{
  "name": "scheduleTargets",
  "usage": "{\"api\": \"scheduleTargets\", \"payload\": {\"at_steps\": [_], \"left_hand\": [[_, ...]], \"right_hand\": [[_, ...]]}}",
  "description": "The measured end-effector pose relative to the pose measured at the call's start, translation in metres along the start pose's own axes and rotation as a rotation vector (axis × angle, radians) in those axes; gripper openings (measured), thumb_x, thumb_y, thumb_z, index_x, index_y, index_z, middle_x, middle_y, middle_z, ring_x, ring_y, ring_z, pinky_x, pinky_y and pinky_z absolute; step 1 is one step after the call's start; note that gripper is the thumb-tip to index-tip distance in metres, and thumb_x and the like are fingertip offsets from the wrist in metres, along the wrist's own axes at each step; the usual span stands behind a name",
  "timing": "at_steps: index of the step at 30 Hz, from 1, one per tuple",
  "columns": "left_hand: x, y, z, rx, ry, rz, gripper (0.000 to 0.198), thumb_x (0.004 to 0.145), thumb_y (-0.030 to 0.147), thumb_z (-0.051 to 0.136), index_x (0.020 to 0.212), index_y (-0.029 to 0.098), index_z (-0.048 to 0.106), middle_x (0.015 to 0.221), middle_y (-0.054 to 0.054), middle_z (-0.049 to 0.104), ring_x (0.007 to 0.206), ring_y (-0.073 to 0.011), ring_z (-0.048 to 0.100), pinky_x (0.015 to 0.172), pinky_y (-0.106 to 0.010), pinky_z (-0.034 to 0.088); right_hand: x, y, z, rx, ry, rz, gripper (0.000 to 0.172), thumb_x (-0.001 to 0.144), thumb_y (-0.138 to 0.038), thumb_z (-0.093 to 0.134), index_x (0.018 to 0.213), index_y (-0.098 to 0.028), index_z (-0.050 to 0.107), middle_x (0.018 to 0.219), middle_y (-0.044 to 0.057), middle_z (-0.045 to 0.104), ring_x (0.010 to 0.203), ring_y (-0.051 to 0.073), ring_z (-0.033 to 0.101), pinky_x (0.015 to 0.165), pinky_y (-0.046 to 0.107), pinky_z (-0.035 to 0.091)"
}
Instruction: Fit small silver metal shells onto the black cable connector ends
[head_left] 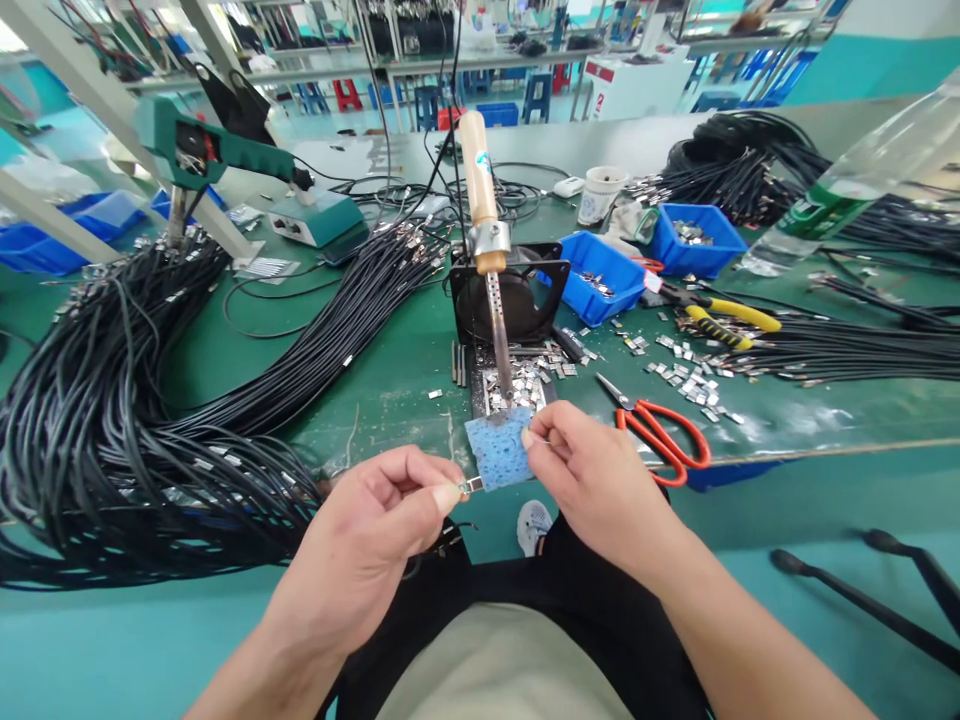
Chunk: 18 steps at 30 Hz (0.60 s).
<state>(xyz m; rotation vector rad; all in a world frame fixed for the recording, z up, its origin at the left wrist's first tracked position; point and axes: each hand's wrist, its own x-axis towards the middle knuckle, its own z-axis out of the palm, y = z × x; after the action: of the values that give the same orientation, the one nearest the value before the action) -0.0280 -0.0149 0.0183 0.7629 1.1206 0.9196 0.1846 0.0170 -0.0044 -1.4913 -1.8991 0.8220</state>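
Note:
My left hand (394, 505) is closed, thumb and forefinger pinching a small metal connector (472, 485) beside the lower left corner of a blue sponge (499, 455). My right hand (581, 455) is closed in a pinch at the sponge's right edge; what its fingertips hold is too small to make out. Above the sponge, a soldering iron (491, 230) with a wooden handle is fixed tip down. Its tip ends just over the sponge's far edge. Loose metal connector pieces (517, 385) lie in a holder behind the sponge.
Red-handled scissors (664, 435) lie right of my right hand, with yellow-handled pliers (731, 320) farther back. Bundled black cables (300, 370) cover the left side. A black fan (502, 300) and blue bins (600, 280) stand behind. A plastic bottle (840, 190) is at right.

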Motion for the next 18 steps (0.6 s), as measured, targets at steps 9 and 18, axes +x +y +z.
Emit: {"api": "scheduleTargets", "payload": {"at_steps": [9, 18], "left_hand": [[-0.001, 0.001, 0.001, 0.037, 0.006, 0.008, 0.027, 0.083, 0.029, 0.079, 0.068, 0.017, 0.061, 0.055, 0.004, 0.043, 0.057, -0.0085, 0.034, 0.057, -0.024, 0.025], [0.001, 0.001, 0.002, 0.020, 0.001, 0.005, 0.028, 0.083, 0.028, 0.079, 0.068, 0.015, 0.059, 0.068, 0.003, 0.052, 0.054, -0.0052, 0.033, 0.054, -0.023, 0.022]], "right_hand": [[-0.012, -0.007, 0.004, 0.070, 0.040, -0.010, 0.014, 0.100, -0.022, 0.052, 0.086, -0.020, 0.051, 0.058, -0.008, 0.041, 0.054, 0.010, 0.037, 0.053, 0.025, 0.031], [-0.012, -0.012, 0.002, -0.004, 0.076, -0.021, 0.013, 0.098, -0.020, 0.053, 0.086, -0.020, 0.050, 0.059, -0.007, 0.042, 0.054, 0.010, 0.036, 0.053, 0.025, 0.029]]}}
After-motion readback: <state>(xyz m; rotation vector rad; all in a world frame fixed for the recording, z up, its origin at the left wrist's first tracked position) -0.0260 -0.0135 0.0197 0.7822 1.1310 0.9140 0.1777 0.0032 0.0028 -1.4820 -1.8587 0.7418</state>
